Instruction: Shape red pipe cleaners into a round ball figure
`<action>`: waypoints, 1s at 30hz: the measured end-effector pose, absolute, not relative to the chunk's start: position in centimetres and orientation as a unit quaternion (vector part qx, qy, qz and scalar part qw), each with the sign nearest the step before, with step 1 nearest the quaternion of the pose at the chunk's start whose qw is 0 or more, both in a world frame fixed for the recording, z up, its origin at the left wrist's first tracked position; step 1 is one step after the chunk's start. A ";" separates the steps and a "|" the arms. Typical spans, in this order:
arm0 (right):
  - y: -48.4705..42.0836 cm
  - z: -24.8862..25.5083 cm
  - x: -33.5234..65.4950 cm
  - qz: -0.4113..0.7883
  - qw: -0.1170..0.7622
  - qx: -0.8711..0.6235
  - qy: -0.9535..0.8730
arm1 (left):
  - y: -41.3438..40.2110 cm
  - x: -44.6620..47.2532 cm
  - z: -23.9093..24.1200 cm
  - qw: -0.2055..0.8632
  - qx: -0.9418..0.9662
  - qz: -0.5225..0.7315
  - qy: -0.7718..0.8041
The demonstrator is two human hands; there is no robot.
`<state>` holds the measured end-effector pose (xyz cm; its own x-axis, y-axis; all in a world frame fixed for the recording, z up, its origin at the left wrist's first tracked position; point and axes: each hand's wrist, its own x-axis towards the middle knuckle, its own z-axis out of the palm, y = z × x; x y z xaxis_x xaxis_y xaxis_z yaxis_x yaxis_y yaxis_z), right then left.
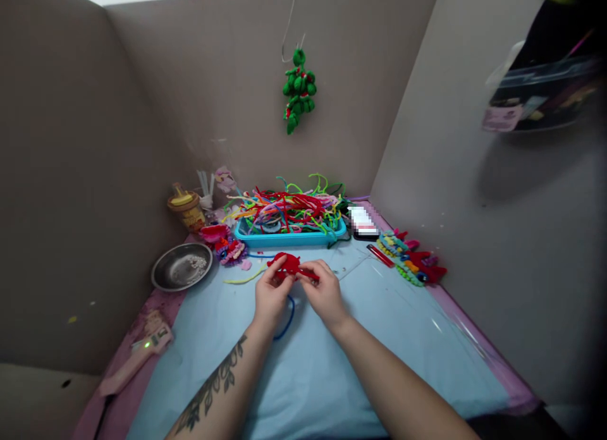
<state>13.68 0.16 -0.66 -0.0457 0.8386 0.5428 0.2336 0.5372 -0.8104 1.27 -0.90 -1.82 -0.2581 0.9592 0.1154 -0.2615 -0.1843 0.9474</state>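
Observation:
Between both hands is a red fuzzy pipe-cleaner piece [290,263], held just above the blue cloth. My left hand [275,285] pinches its left and lower side with thumb and fingers. From the right, my right hand [323,291] grips the end of the same piece, thumb and fingertips pressed together. The exact shape of the piece is partly hidden by my fingers. Below my hands a dark blue pipe cleaner [290,320] curves over the cloth. To the left of the red piece lies a pale yellow pipe cleaner [241,281].
A blue tray [289,239] heaped with coloured pipe cleaners stands behind. Left are a metal bowl [165,275], a brown cup [187,209] and a pink glue gun [137,361]. A phone [364,224], a red-handled tool [380,256] and finished fuzzy pieces [412,260] lie right.

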 end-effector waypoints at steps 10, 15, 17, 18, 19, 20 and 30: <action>0.4 -1.0 13.9 0.193 0.548 -0.372 -0.724 | -1.1 1.6 -1.5 0.512 0.352 0.685 0.381; 0.4 -0.8 14.2 0.163 0.552 -0.371 -0.729 | -0.9 1.6 -1.8 0.520 0.332 0.698 0.364; 0.4 -0.6 14.2 0.162 0.547 -0.376 -0.730 | -1.0 1.6 -1.7 0.514 0.332 0.698 0.371; 0.4 -0.6 14.3 0.163 0.545 -0.378 -0.730 | -1.0 1.7 -1.7 0.511 0.332 0.699 0.374; 0.3 -0.6 14.3 0.164 0.545 -0.380 -0.729 | -1.0 1.7 -1.6 0.509 0.332 0.700 0.376; 0.3 -0.6 14.2 0.165 0.545 -0.381 -0.729 | -1.0 1.8 -1.6 0.506 0.332 0.701 0.378; 0.2 -1.1 13.7 0.176 0.535 -0.381 -0.733 | -1.0 1.8 -1.4 0.489 0.317 0.707 0.400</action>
<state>13.70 0.23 -1.11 -0.1381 0.7471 0.6502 0.3696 0.6480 -0.6660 1.85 -0.99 -1.36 -0.3203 0.9455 0.0581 -0.4380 -0.2022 0.8759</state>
